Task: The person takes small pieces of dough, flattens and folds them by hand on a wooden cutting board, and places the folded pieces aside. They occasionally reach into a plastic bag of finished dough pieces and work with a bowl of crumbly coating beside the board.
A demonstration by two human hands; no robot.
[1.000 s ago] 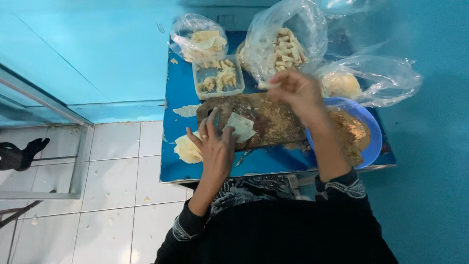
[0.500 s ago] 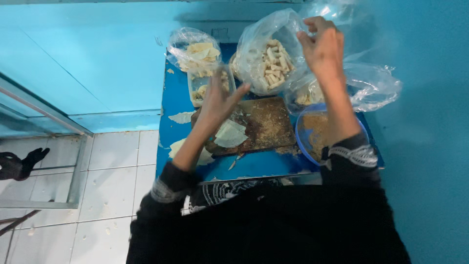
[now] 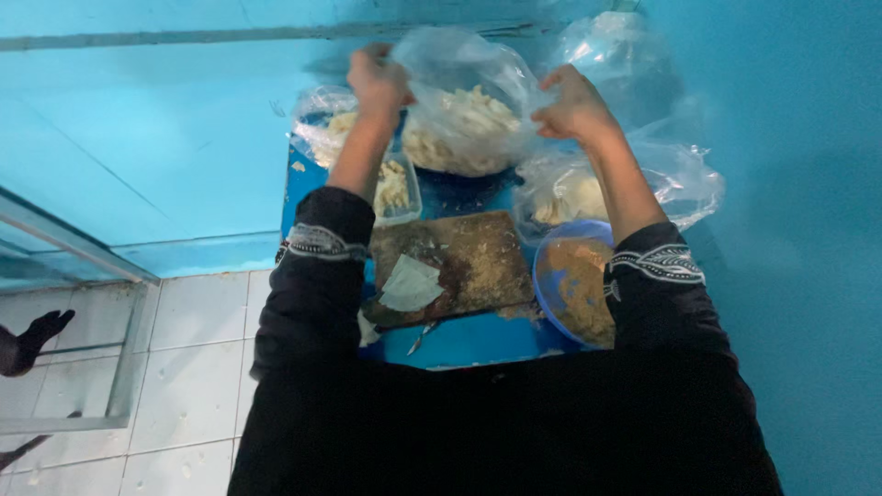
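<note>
Plastic bag (image 3: 459,119) of pale dough pieces is sitting in the upper middle of the frame, and we are gripping it from both sides: our left hand (image 3: 378,81) is clamped on its left edge near the top, our right hand (image 3: 574,108) is pinching its right edge, fingers closed on the clear film. Both our arms are reaching forward in black sleeves with patterned cuffs

Moving outward from the left hand, a second clear bag (image 3: 322,124) with pale contents is lying just beside it at the upper left of the blue table (image 3: 469,340), and a clear plastic tub (image 3: 397,191) of similar pieces is standing right below, partly hidden by our forearm. Outward from the right hand, another bag (image 3: 643,184) holding a pale lump is spreading to the right, and below it a blue bowl (image 3: 574,285) of brown crumbs is resting near the table's right edge. Between our arms a dark wooden board (image 3: 459,266) is lying with a thin pale sheet (image 3: 411,283) on its left part. White floor tiles (image 3: 193,367) are showing at lower left
</note>
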